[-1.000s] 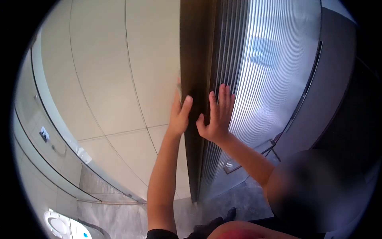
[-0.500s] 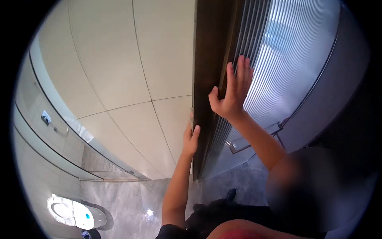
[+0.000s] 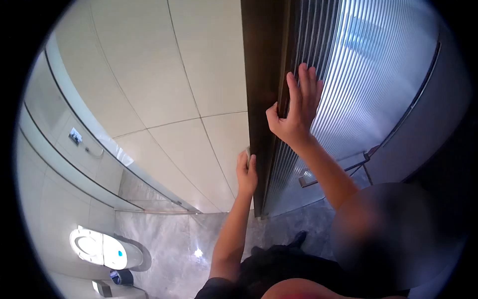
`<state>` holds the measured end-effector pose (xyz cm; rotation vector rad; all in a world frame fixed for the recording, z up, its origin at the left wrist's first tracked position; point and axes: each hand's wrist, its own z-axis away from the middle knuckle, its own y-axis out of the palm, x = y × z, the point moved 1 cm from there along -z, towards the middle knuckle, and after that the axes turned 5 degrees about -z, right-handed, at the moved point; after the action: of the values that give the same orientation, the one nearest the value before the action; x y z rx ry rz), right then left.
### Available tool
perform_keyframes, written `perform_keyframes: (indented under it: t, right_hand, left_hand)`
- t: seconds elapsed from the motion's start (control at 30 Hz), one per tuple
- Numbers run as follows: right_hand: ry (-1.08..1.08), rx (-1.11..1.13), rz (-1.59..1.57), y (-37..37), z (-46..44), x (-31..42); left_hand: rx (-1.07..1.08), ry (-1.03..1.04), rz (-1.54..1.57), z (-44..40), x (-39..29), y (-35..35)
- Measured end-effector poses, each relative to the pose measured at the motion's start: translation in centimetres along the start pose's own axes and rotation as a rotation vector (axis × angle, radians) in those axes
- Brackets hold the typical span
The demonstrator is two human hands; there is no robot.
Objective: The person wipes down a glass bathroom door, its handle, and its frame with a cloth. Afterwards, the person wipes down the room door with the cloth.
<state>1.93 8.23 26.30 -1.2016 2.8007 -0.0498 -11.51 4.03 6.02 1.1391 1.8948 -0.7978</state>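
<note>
A dark brown door frame [image 3: 264, 60] runs from top to bottom, between pale wall tiles and a ribbed glass panel [image 3: 368, 70]. Low on the frame's left edge is my left hand [image 3: 247, 172], its thumb on the dark face and its fingers bent round a small pale piece [image 3: 248, 155], too small to name. My right hand [image 3: 298, 112] lies higher up, fingers spread over the ribbed strip and thumb on the brown frame; nothing is held in it.
At lower left are a white toilet [image 3: 109, 250] and a small dark bin [image 3: 122, 277] on the grey floor [image 3: 169, 244]. A metal handle [image 3: 333, 170] crosses the glass low down. A dark shoe [image 3: 300, 238] shows below. Glass partitions curve along the left.
My left hand has slid down the frame's edge with the pale piece. My right hand has moved up along the ribbed strip. The view has shifted, showing more floor and the bin.
</note>
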Motion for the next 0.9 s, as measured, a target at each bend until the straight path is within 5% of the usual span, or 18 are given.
perform_keyframes:
  t: [0.13,0.27,0.5,0.67,0.9]
  right_hand:
    - [0.008,0.006,-0.012,-0.4,0.8,0.2]
    - [-0.004,-0.013,-0.004,-0.1,-0.1,-0.3]
    - [-0.011,-0.039,-0.034,0.5,-0.4,-0.8]
    - [-0.021,-0.055,-0.037,0.9,-0.7,-0.9]
    - [-0.022,-0.077,-0.033,1.0,-1.0,-0.8]
  left_hand:
    - [-0.132,-0.122,0.066,0.8,-1.2,0.9]
    - [-0.318,0.232,-0.335,-1.7,-3.5,0.7]
    - [-0.268,0.123,-0.013,-5.9,-13.1,0.5]
    - [-0.211,0.081,0.305,-5.9,-10.5,-0.3]
    - [-0.128,0.112,0.373,-7.7,-9.9,-0.8]
